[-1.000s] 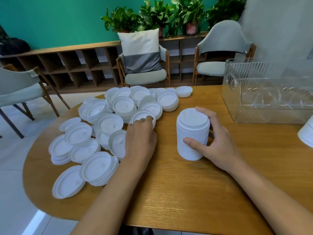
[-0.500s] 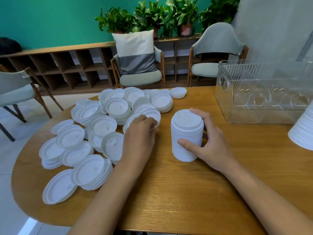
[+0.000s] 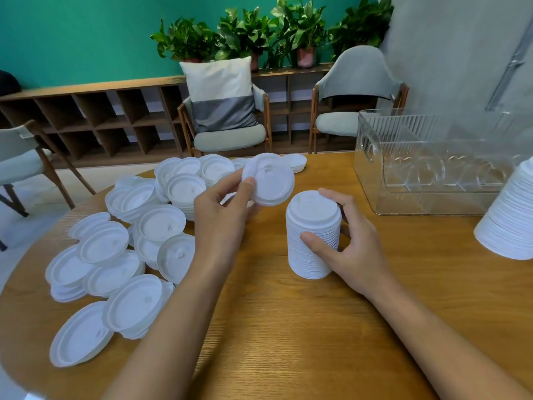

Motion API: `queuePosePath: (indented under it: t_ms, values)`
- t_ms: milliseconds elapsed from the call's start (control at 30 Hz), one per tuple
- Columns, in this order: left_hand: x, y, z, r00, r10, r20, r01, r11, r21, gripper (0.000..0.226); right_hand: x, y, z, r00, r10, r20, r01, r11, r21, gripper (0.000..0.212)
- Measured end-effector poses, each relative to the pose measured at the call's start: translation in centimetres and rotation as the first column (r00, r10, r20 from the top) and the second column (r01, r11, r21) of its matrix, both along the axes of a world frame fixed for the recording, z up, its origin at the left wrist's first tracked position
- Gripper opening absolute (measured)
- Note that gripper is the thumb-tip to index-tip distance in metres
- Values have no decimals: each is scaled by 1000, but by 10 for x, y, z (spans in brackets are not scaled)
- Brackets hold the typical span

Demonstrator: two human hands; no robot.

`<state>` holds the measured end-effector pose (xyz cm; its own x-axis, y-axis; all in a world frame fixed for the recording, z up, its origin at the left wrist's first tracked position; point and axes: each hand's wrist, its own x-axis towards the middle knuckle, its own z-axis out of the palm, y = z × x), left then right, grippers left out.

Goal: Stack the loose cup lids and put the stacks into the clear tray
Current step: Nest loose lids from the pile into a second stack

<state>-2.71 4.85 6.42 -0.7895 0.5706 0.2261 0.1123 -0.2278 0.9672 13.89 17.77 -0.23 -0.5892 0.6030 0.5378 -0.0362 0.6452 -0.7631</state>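
Head view: the left hand (image 3: 222, 215) is raised off the tabletop (image 3: 288, 336). Its fingers (image 3: 248, 188) pinch the near edge of a white lid (image 3: 271, 180), which is tilted with its top toward the camera. Whether it is one lid or a few nested together cannot be told.

Just right of and below those fingers stands the tall stack (image 3: 313, 226) of lids, upright on the tabletop. The right hand (image 3: 357, 249) grips it, with the thumb curled against the near side and the other fingers (image 3: 334, 196) curved round the far side at the top rim.

Left of and behind the left-hand fingers lie the loose lids (image 3: 127, 255), overlapping in low heaps. Beyond the right-hand fingers, to the right, sits the clear tray (image 3: 418, 131), apart from the stack. A second stack (image 3: 510, 223) stands at the right edge, near the tray.
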Motion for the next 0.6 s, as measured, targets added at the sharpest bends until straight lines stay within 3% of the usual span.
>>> queuePosePath:
  t_ms: [67,133,300,467,533,600]
  values:
    - [5,2,4,983,-97,159,91,995,43,23,-1,-1,0,1000,0,-10,0,1000,-4,74]
    - [8,4,2,972,-163,168,159,987,33,33,-1,-2,1,1000,14,-23,-14,1000,-22,79]
    - [13,13,-14,957,-176,-231,143,977,-156,22,-1,-2,2,999,40,-30,-41,999,-28,89]
    - [20,16,-23,912,-168,-373,104,977,-185,13,-1,-1,0,999,33,-20,-33,999,18,79]
    - [19,15,-26,895,-159,-417,89,979,-183,26,-1,-1,0,999,30,-15,-29,999,15,77]
    - [15,15,-28,872,-256,-417,179,960,-214,49,-1,-1,0,999,34,-8,-34,999,18,77]
